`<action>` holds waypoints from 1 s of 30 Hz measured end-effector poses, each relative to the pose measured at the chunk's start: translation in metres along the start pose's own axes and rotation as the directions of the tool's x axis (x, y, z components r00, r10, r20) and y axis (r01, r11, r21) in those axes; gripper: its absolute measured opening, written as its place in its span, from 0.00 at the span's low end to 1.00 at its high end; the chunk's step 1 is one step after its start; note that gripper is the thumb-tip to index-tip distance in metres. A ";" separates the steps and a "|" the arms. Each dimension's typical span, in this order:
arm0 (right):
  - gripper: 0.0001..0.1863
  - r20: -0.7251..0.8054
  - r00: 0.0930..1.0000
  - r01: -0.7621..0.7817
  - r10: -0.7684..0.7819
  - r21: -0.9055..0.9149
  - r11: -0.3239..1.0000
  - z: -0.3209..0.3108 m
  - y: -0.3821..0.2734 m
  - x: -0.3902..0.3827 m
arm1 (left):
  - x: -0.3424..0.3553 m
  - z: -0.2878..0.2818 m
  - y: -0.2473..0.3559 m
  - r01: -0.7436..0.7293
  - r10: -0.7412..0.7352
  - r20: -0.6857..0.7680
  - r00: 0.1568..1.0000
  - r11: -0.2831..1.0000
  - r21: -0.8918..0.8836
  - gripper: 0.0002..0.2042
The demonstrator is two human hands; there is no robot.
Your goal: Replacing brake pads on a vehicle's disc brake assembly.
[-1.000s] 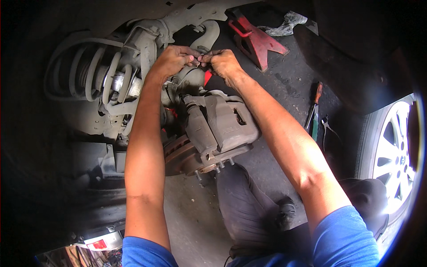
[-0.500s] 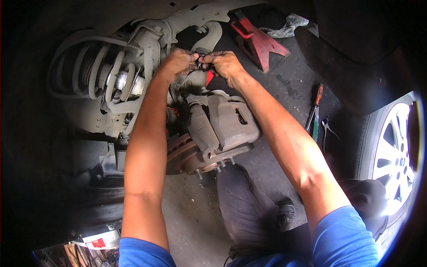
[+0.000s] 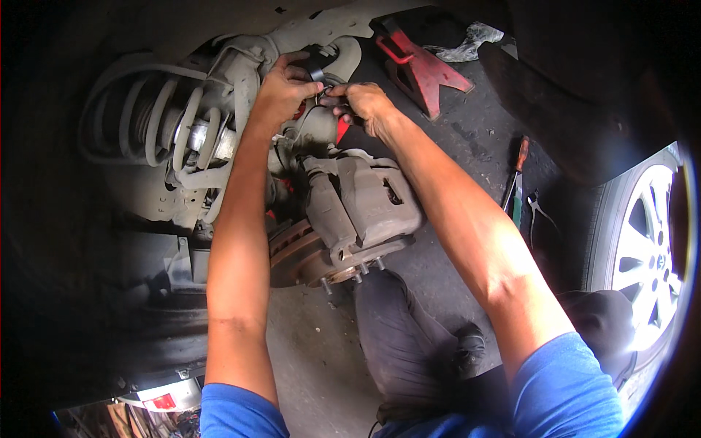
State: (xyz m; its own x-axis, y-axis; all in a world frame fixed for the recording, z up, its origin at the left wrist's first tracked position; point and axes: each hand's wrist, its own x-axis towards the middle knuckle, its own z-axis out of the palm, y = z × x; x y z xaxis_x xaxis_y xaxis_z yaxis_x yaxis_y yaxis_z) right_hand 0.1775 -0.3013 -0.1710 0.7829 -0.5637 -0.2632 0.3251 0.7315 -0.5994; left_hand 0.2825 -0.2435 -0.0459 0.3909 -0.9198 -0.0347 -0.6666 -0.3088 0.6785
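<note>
My left hand (image 3: 281, 93) reaches in at the top centre, beside the suspension arm. Between its thumb and fingers it grips a small dark piece with a shiny grey face (image 3: 316, 74), whose kind I cannot make out. Close on its right, my right hand (image 3: 363, 104) is closed in a pinch, fingertips almost touching the left thumb. What those fingertips hold is too small to name. A thin dark cable (image 3: 303, 120) curves down just below the hands. Nearer to me sit the grey brake caliper (image 3: 365, 201) and the rusty brake disc (image 3: 296, 255) with its wheel studs.
A coil spring (image 3: 186, 128) with its damper lies to the left. Beyond my right hand stands a red jack stand (image 3: 427, 73). An orange-handled screwdriver (image 3: 521, 155) and pliers (image 3: 537, 208) lie on the floor at right, near a wheel (image 3: 646, 255).
My left hand has shifted slightly left and its index finger has lifted, showing the dark piece. The right hand has moved a little left, its lower fingers loosened. The cable shows more clearly.
</note>
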 end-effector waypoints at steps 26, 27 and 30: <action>0.12 0.146 0.989 0.043 -0.028 -0.104 0.994 -0.013 -0.001 -0.005 | 0.006 -0.012 -0.014 0.287 -0.381 0.143 0.914 0.853 0.437 0.18; 0.12 0.125 0.992 0.039 -0.020 -0.146 0.989 -0.012 0.000 -0.005 | 0.007 -0.013 -0.016 0.290 -0.384 0.157 0.910 0.859 0.422 0.17; 0.13 0.128 0.991 0.059 -0.037 -0.174 0.983 -0.012 0.000 -0.007 | 0.007 -0.012 -0.021 0.287 -0.368 0.175 0.913 0.885 0.366 0.15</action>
State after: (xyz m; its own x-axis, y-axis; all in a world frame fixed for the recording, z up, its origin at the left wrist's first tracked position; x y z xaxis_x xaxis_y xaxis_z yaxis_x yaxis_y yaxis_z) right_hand 0.1656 -0.3016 -0.1784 0.8321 -0.5361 -0.1418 0.2736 0.6193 -0.7359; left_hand 0.3068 -0.2408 -0.0516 0.4914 -0.7684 -0.4099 -0.7100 -0.6260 0.3225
